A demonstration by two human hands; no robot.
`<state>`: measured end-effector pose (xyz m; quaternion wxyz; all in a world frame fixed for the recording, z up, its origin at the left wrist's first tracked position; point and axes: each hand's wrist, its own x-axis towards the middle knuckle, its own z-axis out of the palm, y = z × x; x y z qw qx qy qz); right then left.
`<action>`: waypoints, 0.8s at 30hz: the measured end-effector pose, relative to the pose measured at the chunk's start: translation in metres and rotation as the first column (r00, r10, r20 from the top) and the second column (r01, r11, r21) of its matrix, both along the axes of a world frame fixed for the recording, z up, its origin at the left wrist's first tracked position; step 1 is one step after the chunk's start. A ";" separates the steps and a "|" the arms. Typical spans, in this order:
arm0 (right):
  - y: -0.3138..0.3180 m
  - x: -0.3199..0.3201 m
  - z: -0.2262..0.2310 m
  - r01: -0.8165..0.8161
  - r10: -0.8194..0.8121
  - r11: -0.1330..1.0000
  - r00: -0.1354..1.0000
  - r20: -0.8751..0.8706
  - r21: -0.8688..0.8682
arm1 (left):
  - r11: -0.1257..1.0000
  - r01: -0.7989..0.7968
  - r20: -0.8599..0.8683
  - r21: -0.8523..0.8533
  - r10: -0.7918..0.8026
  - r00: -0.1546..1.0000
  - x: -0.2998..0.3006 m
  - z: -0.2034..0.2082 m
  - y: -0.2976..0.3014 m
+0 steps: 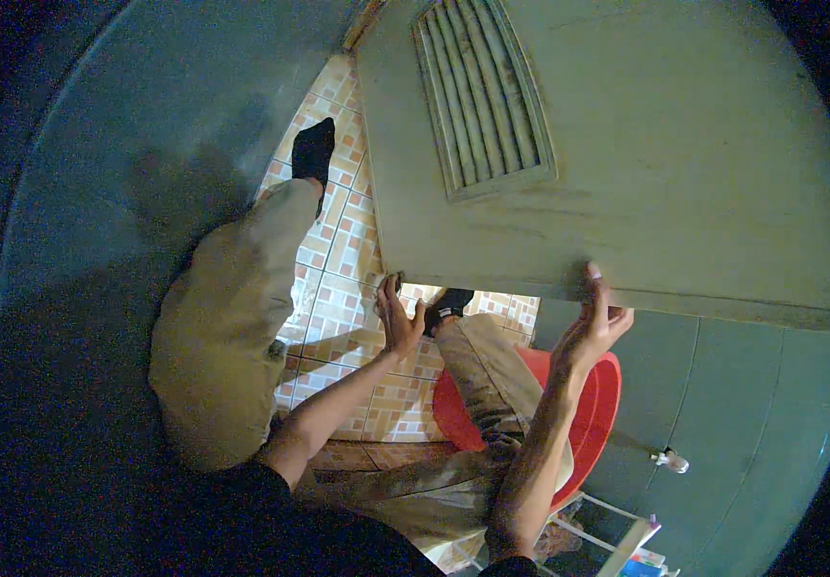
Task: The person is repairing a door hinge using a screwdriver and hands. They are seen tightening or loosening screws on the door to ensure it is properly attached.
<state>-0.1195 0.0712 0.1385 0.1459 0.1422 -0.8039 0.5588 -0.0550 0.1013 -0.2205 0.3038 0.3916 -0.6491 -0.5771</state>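
Note:
A pale green door panel (684, 183) with a slatted vent (482, 96) fills the upper right. Its long edge runs above both my hands. My left hand (401, 325) is at the panel's near left corner, the fingertips bent against a small dark spot or piece too small to name, with the thumb held apart. Farther right along the same edge, my right hand (590, 332) grips the door. One digit lies on its face, and the other fingers curl at the edge, partly hidden.
My legs are spread on a tiled floor (338, 240), with a black sock (314, 149) on one foot. A red plastic tub (607, 394) stands beside my leg. Dark green walls rise on both sides, the right one bearing a small tap-like fitting (670, 462). A white rack (626, 548) is at lower right.

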 end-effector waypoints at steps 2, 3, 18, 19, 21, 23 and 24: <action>0.002 0.000 0.000 0.026 -0.027 0.999 1.000 0.002 0.031 | 1.000 0.015 0.007 0.020 -0.015 1.000 -0.003 -0.001 0.000; 0.003 -0.001 0.001 0.013 -0.013 1.000 1.000 -0.001 0.025 | 0.999 0.028 0.013 0.041 -0.028 1.000 -0.004 -0.002 0.001; 0.001 -0.003 -0.005 0.006 -0.007 1.000 0.999 -0.033 -0.014 | 0.997 0.030 -0.263 -0.074 -0.049 0.963 -0.010 0.063 0.003; 0.002 -0.003 -0.005 0.039 -0.040 0.999 0.998 -0.038 -0.032 | 0.993 0.076 -0.290 -0.090 -0.099 0.952 -0.011 0.075 0.000; 0.001 -0.002 -0.001 0.007 -0.008 1.000 1.000 -0.013 -0.027 | 0.997 0.063 -0.313 -0.044 -0.074 0.947 -0.017 0.092 -0.002; 0.003 -0.003 -0.001 -0.018 0.018 1.000 1.000 0.012 -0.022 | 0.998 0.070 -0.318 -0.004 -0.068 0.946 -0.017 0.099 -0.004; 0.006 -0.004 -0.003 0.006 -0.007 1.000 1.000 -0.007 -0.016 | 0.997 0.077 -0.318 -0.003 -0.074 0.945 -0.017 0.094 -0.002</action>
